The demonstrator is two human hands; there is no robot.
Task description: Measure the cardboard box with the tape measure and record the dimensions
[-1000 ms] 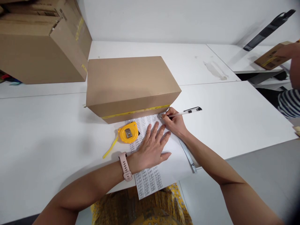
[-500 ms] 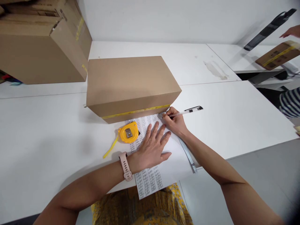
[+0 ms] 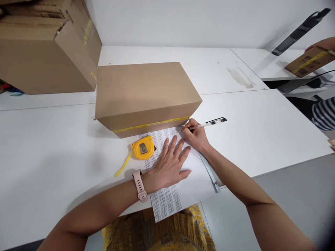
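My left hand (image 3: pixel 170 164) lies flat with spread fingers on a sheet of paper (image 3: pixel 199 177) covered with columns of small handwriting. In my right hand (image 3: pixel 195 136) is a clear pen (image 3: pixel 211 122) with a black clip, its tip on the paper near the top edge. Left of my left hand, a yellow tape measure (image 3: pixel 143 148) rests partly on the sheet, its yellow wrist strap trailing left. A closed cardboard box (image 3: pixel 146 90) with yellow tape along its front stands just beyond the paper. Under the sheet's right side a pale blue strip (image 3: pixel 210 174) shows.
Larger cardboard boxes (image 3: pixel 39 62) stand at the back left. On the far right, a co-worker's hand (image 3: pixel 323 43) touches a small taped box (image 3: pixel 309 62); a striped sleeve (image 3: pixel 324 113) is below. A dark bottle-like object (image 3: pixel 300 33) stands by the wall. The white table's front edge (image 3: pixel 295 164) runs below.
The co-worker's hand has come down onto the small box at the far right. My hands, pen and paper look almost unchanged; the view has shifted very slightly.
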